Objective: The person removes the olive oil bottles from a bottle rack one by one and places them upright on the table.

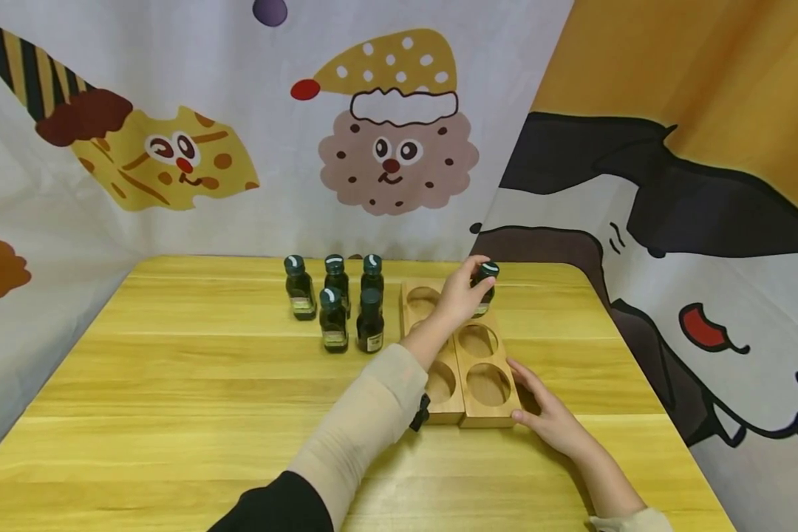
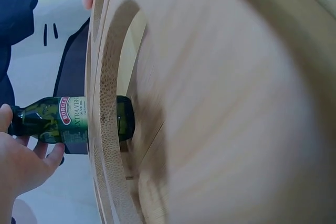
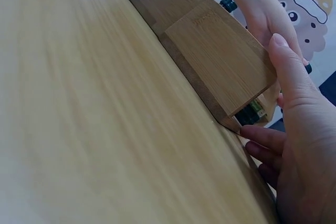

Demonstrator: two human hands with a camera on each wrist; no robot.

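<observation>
My left hand (image 1: 462, 292) holds a dark green olive oil bottle (image 2: 46, 120) by its cap and neck. The bottle's base passes through the far round hole of the right-hand wooden rack (image 1: 467, 384). That rack has a row of round holes and lies side by side with a second wooden rack (image 1: 447, 414), partly covered by my left forearm. My right hand (image 1: 555, 425) rests against the right-hand rack's near right side, its thumb at the near corner and its fingers loosely bent. In the right wrist view, the thumb touches the wooden end panel (image 3: 220, 56).
Several similar dark green bottles (image 1: 335, 325) with green caps stand upright in a cluster left of the racks. They are all on a yellow wood-grain table (image 1: 173, 414). A curtain with cartoon prints (image 1: 239, 229) hangs along the table's far edge and right side.
</observation>
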